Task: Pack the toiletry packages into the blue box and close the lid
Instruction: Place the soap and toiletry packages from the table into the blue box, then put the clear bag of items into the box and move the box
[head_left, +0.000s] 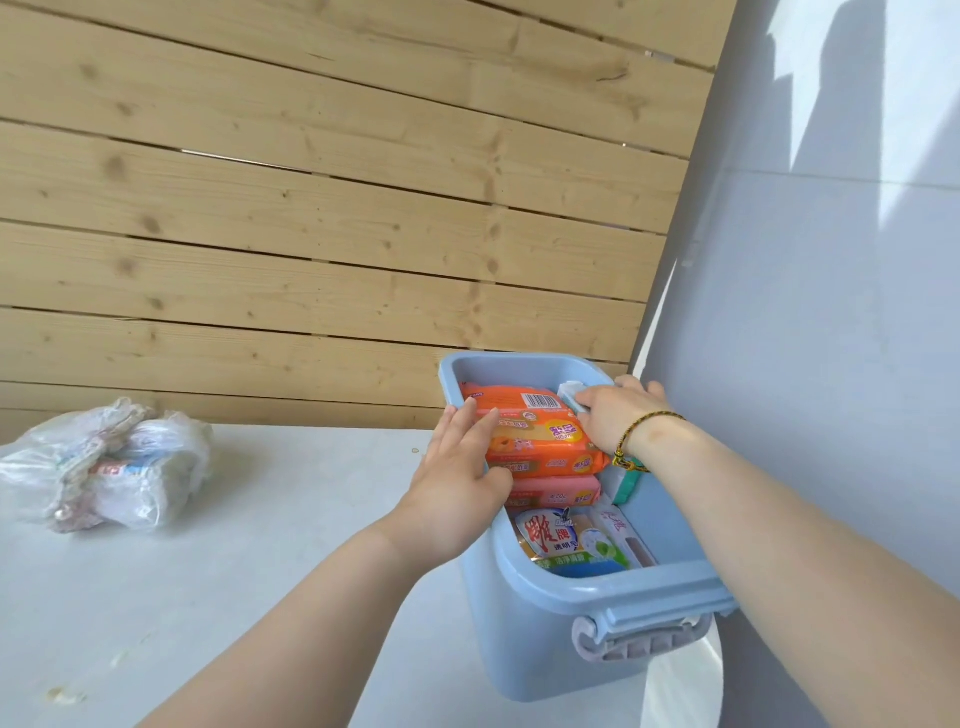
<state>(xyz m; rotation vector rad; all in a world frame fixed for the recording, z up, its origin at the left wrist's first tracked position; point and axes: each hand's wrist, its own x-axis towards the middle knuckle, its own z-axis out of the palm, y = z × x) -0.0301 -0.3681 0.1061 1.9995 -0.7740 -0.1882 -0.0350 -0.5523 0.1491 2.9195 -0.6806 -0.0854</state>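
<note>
I see the pale blue plastic box (540, 639) standing open at the right of the white tabletop (208, 571), hard against a grey wall (831, 312); no lid shows anywhere in view, so closing it is not yet begun. Inside, the packages lie stacked flat, which I judge is to keep them below the rim. An orange plastic-wrapped soap package (540, 436) sits on top at the far end, over a pink wrapped package (556, 491), with a yellow-green printed packet (566, 540) and a white slim carton (623, 535) at the near end.

My left hand (457, 483) lies over the box's left rim, its fingers (485, 428) spread and flat on the orange package, pressing rather than gripping, apparently to seat it level. My right hand (618, 421), a braided cord bracelet (644, 431) at its wrist, reaches to the far right corner, where its fingers curl around a small white-and-teal item (571, 392); I think they grip it, tucking it into the gap beside the orange package. A teal-edged thing (626, 486) stands against the right wall, partly hidden under my forearm.

A crumpled clear plastic bag of white bundles (109, 467) lies well apart on the left of the tabletop.
</note>
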